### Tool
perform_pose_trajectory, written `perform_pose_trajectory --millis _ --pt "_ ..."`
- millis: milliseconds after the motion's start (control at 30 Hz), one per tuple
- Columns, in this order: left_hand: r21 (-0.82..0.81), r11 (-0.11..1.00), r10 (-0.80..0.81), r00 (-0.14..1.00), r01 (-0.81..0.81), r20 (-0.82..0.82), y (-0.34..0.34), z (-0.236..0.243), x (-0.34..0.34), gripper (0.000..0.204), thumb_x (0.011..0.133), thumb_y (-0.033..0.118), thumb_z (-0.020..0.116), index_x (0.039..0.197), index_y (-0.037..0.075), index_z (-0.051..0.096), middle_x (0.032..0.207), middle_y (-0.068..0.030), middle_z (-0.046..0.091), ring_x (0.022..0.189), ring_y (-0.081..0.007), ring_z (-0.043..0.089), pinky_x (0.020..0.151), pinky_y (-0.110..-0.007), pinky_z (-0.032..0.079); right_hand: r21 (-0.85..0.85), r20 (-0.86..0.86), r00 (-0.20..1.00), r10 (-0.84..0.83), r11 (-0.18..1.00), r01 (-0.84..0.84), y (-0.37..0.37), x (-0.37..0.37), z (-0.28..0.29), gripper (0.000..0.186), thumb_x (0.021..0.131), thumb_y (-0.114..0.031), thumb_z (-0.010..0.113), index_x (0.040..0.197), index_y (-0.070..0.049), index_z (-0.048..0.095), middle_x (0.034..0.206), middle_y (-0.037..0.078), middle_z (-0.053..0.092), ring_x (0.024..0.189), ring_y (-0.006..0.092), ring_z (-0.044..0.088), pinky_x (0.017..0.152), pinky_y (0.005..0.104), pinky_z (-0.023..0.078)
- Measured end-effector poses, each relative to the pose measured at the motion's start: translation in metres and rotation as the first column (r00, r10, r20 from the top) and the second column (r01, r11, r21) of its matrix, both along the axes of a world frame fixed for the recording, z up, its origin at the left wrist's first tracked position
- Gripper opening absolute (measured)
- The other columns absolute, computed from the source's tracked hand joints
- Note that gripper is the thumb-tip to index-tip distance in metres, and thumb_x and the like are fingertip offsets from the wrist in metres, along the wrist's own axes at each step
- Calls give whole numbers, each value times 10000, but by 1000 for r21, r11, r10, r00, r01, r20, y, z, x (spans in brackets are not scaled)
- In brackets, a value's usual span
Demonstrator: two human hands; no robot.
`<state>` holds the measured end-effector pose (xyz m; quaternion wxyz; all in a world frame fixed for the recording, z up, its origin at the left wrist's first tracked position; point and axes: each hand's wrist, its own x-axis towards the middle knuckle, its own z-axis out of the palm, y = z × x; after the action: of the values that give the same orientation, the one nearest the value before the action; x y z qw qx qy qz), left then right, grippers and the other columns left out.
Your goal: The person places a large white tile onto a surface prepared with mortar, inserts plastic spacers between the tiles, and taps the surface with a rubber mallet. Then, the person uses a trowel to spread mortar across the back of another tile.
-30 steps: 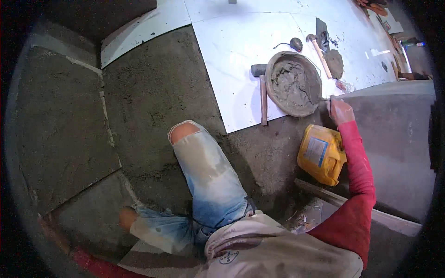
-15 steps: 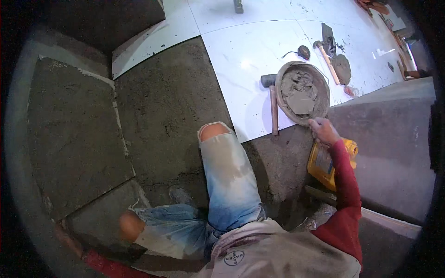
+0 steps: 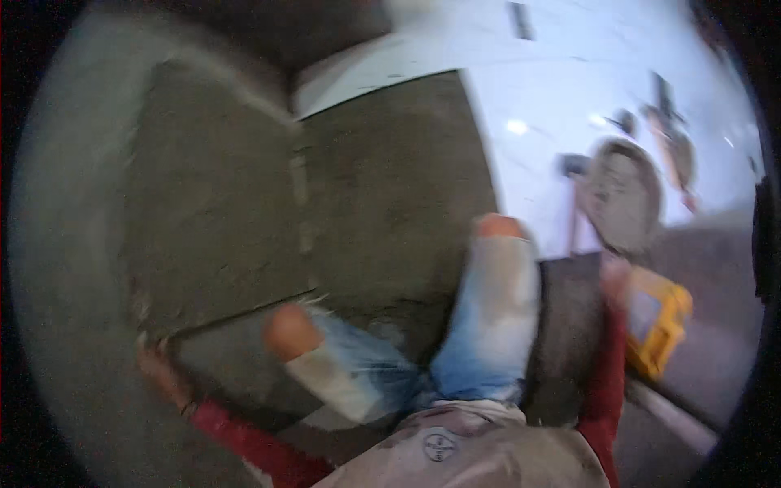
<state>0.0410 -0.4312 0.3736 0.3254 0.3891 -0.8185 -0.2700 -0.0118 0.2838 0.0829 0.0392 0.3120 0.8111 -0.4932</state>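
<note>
My left hand [image 3: 163, 370] reaches to the lower left corner of a large rectangular slab coated in grey mortar [image 3: 215, 211]. Its fingers are smeared, so their grip on the corner does not show clearly. My right hand [image 3: 616, 281] is blurred just below the near rim of a round bowl of wet grey mortar [image 3: 625, 195]; whether it touches the rim I cannot tell. Close to that hand stands a yellow plastic jug [image 3: 661, 325]. Against the bowl's left side lies a mallet with a black head [image 3: 574, 165].
White glossy floor tiles [image 3: 529, 195] cover the far right. On them lie a hammer [image 3: 663, 146], a tape measure [image 3: 625, 122] and a dark mortar-smeared trowel [image 3: 683, 154]. Rough grey mortar bed [image 3: 399, 171] spreads before my knees. A dark box-like block [image 3: 325, 32] stands at the far left.
The view has swung left, so everything sits further right and is blurred. My right hand, earlier closed on the bowl's rim, is now lower beside it. My left hand shows more fully.
</note>
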Motion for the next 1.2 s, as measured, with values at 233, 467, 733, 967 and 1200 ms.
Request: perform_pose_trajectory --millis 233,467,733,967,1200 --pt "37 996 -76 978 85 -197 23 -1 -5 362 989 297 474 1112 -42 509 908 -95 564 804 -181 598 787 -391 551 -205 -175 966 193 952 -227 -212 -93 5 278 913 -207 532 1119 -21 547 761 91 587 643 195 586 571 353 484" --pt "5 999 45 964 -45 -262 17 -17 -6 406 964 305 522 1140 -57 466 853 -79 517 786 -188 570 765 -396 551 -170 -507 770 387 831 -530 -473 -233 -112 314 871 -275 590 1048 -17 562 922 212 635 859 373 624 741 439 484" --pt "33 999 -10 957 20 -291 2 -18 1 372 963 315 518 1123 -18 482 875 -82 533 794 -189 580 731 -378 554 -264 -308 833 460 800 -539 -650 -265 -179 345 863 -288 605 1057 -18 512 865 234 609 823 388 628 711 446 488" --pt "97 976 217 912 -195 -347 -38 -7 30 407 898 384 596 1110 49 501 917 -69 525 802 -209 541 727 -401 526 -219 -560 722 407 767 -602 -619 -198 -135 352 851 -304 589 1032 -19 485 893 232 615 873 411 610 715 464 477" --pt "-24 997 68 942 -80 -328 -36 -15 34 499 898 405 594 1227 61 445 941 -84 516 830 -211 534 735 -395 525 -414 -312 774 551 654 -633 -655 -300 -152 572 859 -293 600 1277 49 413 936 218 639 821 342 637 754 427 506"
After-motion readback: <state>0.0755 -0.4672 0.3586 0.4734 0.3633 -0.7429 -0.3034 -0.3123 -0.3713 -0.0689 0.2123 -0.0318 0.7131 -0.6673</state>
